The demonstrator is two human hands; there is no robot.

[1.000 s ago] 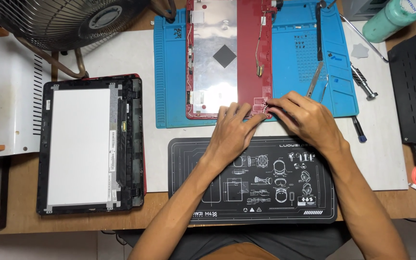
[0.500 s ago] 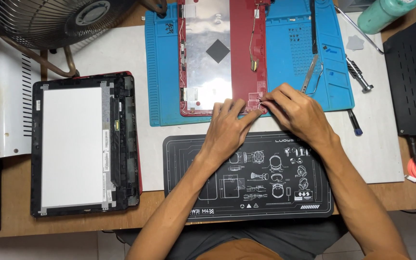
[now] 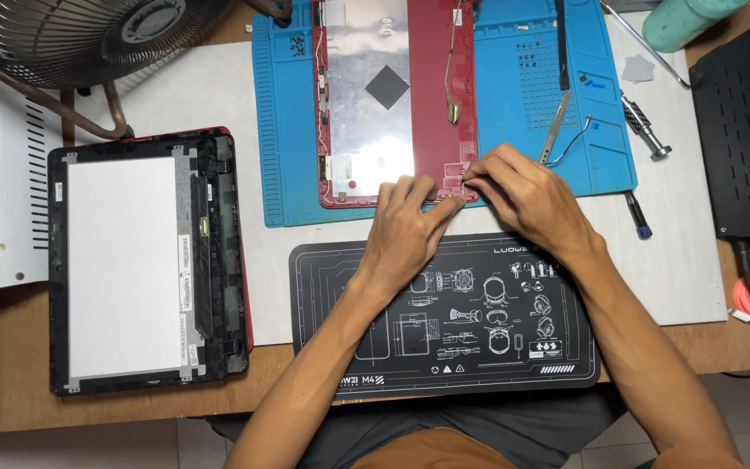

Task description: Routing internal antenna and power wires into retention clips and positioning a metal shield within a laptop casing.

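1. Fingers of my left hand (image 3: 405,227) and right hand (image 3: 527,193) pinch the near edge of the red laptop lid (image 3: 397,104), which lies on the blue mat (image 3: 523,95).
2. Near me lies a black mat (image 3: 444,347) with white diagrams.
3. Left on the tabletop (image 3: 210,87) sits a screen panel (image 3: 123,260) bearing a narrow white label strip.

I count 2 mats in front of me: 1 blue work mat (image 3: 514,104) and 1 black printed mat (image 3: 444,313). There is 1 red laptop lid (image 3: 431,87), 1 screen panel (image 3: 123,265), 1 fan (image 3: 80,35), 1 green bottle (image 3: 687,19) and 1 black laptop (image 3: 744,122). My 2 hands, left hand (image 3: 405,230) and right hand (image 3: 527,195), are both in view.
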